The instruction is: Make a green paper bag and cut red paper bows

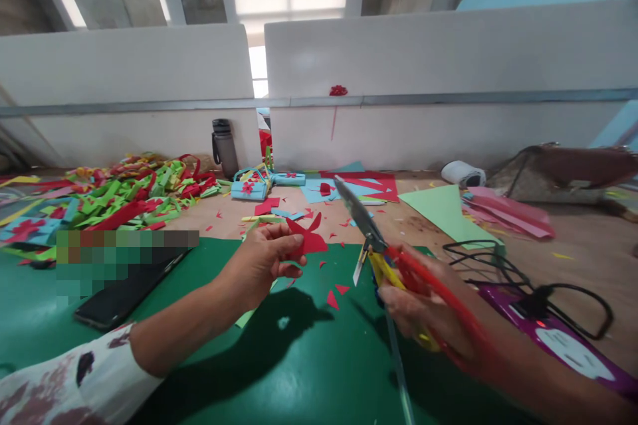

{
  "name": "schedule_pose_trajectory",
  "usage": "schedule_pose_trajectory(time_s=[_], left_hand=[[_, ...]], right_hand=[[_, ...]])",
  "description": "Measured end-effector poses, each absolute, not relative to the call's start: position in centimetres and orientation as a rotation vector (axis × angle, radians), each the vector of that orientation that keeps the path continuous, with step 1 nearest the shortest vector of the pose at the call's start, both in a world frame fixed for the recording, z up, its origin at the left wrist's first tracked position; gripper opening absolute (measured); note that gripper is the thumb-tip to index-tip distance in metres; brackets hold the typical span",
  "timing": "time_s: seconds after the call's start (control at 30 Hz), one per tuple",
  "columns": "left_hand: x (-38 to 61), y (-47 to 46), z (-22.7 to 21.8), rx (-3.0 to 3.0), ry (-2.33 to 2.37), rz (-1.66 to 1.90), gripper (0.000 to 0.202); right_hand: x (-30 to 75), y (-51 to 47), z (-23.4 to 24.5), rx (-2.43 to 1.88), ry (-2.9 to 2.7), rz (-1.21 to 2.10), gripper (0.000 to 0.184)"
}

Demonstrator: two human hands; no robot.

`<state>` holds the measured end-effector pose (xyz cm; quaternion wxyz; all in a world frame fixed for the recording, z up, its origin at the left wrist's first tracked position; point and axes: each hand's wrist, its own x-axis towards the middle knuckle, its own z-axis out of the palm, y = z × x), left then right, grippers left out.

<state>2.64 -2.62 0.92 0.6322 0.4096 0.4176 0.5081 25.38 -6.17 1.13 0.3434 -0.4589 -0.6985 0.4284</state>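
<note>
Between the thumb and fingers of my left hand (272,254) is a small red paper cutout (313,239) with pointed, petal-like ends. My right hand (413,299) grips a pair of scissors (366,222) with red and yellow handles, blades tilted up and to the left. The blades are apart from the paper. A utility knife (357,267) shows just below the scissors, partly hidden by them and my hand. Small red paper scraps (333,299) lie on the green mat (309,358) between my hands.
Colourful paper strips (164,189) heap at left beside a dark phone (129,289). Small blue paper bags (249,187) and a grey bottle (225,148) stand behind. At right are green paper (441,209), a purple power strip (563,339) with a black cable, and a brown handbag (558,176).
</note>
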Motion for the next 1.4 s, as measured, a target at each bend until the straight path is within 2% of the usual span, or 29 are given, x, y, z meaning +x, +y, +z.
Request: schedule_pose_trajectory(time_s=[0.07, 0.2, 0.43, 0.63, 0.9, 1.13, 1.4], left_hand=[[2.9, -2.8, 0.8, 0.964, 0.973, 1.136, 0.021], [3.4, -3.1, 0.5, 0.981, 0.963, 1.086, 0.02], [3.7, -3.4, 0.2, 1.0, 0.949, 1.03, 0.017], [3.6, -3.2, 0.0, 0.988, 0.94, 1.044, 0.019], [3.7, -3.3, 0.9, 0.917, 0.943, 1.061, 0.024], [3.1, -2.7, 1.5, 0.944, 0.998, 1.106, 0.012], [2.9, -2.6, 1.5, 0.916, 0.928, 1.147, 0.013]], right_hand=[[25.4, -6.0, 0.7, -1.106, -1.727, 1.217, 0.024], [25.6, -4.8, -0.9, -1.067, -1.606, 1.321, 0.029], [25.3, -5.0, -0.6, -1.091, -1.504, 1.322, 0.024], [24.4, -5.9, 0.9, -1.1, -1.362, 1.37, 0.048], [25.0, -6.1, 2.0, -1.117, -1.6, 1.324, 0.048], [25.9, -6.0, 1.9, -1.048, -1.825, 1.186, 0.054], [27.1, -5.3, 0.3, -1.139, -1.893, 1.247, 0.062]])
